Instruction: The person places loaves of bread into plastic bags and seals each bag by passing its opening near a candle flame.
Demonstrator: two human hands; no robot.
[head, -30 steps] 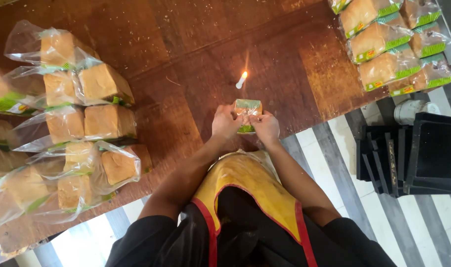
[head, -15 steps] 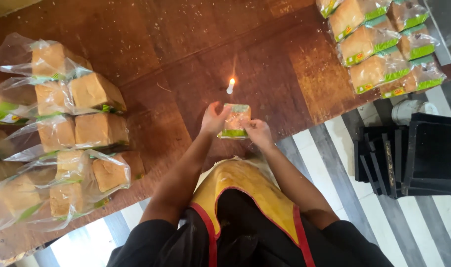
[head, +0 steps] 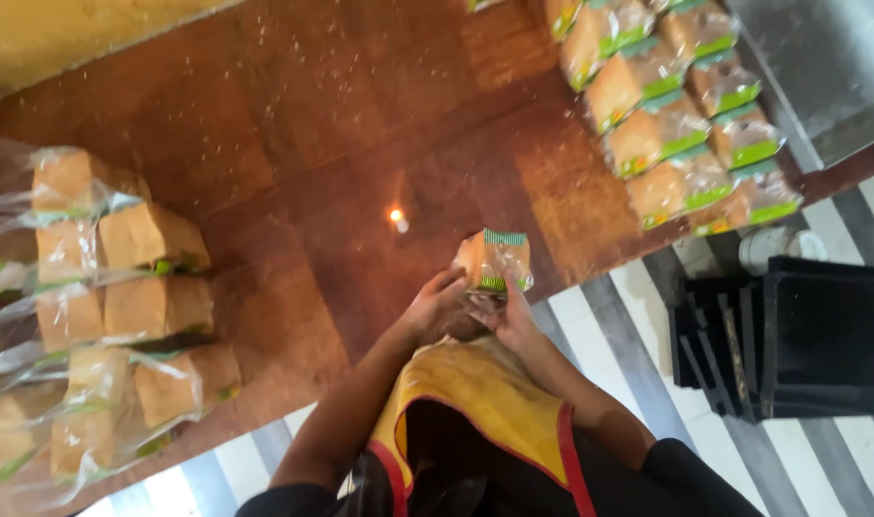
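A small loaf of bread in a clear plastic bag with green bands (head: 494, 260) is held upright over the near edge of a brown wooden table (head: 293, 144). My left hand (head: 437, 306) grips its lower left side and my right hand (head: 509, 321) holds it from below on the right. A small lit candle flame (head: 396, 216) burns on the table, to the left of the loaf and apart from it. My yellow apron (head: 475, 402) fills the lower middle of the view.
Several loaves in loose, open clear bags (head: 121, 287) lie along the table's left side. Rows of sealed green-banded loaves (head: 676, 124) lie at the upper right. Stacked black crates (head: 791, 335) and a white container (head: 772, 244) stand on the striped floor (head: 638, 316) at right.
The bagged loaf has moved from just below the candle flame to its right, away from it. Both hands went with it and still hold it.
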